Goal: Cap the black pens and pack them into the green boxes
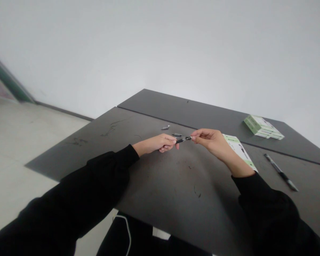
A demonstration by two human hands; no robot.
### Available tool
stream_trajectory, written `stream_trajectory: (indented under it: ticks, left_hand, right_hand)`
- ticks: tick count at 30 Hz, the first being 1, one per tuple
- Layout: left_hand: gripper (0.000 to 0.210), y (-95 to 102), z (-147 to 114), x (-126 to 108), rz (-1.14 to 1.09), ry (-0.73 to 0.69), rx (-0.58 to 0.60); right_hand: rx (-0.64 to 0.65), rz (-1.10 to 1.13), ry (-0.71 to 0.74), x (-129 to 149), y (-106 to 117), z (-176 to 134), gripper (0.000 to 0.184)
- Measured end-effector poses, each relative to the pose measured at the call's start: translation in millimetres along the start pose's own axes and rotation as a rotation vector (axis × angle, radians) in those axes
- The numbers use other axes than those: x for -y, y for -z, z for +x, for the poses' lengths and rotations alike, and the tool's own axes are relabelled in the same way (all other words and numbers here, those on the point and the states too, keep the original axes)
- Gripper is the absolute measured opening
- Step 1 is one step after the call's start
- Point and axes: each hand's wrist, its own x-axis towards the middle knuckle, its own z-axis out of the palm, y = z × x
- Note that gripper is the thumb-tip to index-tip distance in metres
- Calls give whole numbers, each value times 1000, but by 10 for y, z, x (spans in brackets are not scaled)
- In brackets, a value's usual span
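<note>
My left hand [165,142] is closed around the dark grip of a pen [181,140], held above the table and pointing right. At the pen's right end, the thumb and forefinger of my right hand [206,138] pinch its dark tip. Just beyond the hands, a small dark pen part [177,134] shows partly behind the pen. Another small part with a clear end, like a pen cap [165,127], lies on the table farther to the left. Under and beyond my right wrist is a white and green printed box or card [240,151], partly covered by the arm.
To the right lies a whole pen [281,172] with a black grip. Stacked green and white boxes [264,127] stand at the back right. The dark table [160,185] has a seam across it and black scribbles; a pale wall [160,46] rises behind.
</note>
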Motion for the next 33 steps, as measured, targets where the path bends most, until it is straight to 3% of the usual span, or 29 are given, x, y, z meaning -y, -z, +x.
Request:
stream_trajectory:
  ticks: [10,16,20,27,30,33]
  left_hand:
    - [33,5,-5,11,239,-9,-24]
    - [41,-18,42,56,215,5,-161]
    - [30,-29,64,69,221,-37,-249]
    - [41,-104,37,5,62,116,-131]
    - [29,-102,34,5,84,42,-157]
    - [32,-102,44,32,99,-12,-222]
  right_hand:
    - [101,16,-23,-106,-158,-34,28]
    - [52,86,-13,-197,-196,-23,30]
    - [46,44,17,-195,-207,-41,28]
    - [107,197,-56,-202,-272,-54,38]
    - [130,251,-59,-159,-292,-65,39]
    - [97,300,-53,-121,-324,-76,38]
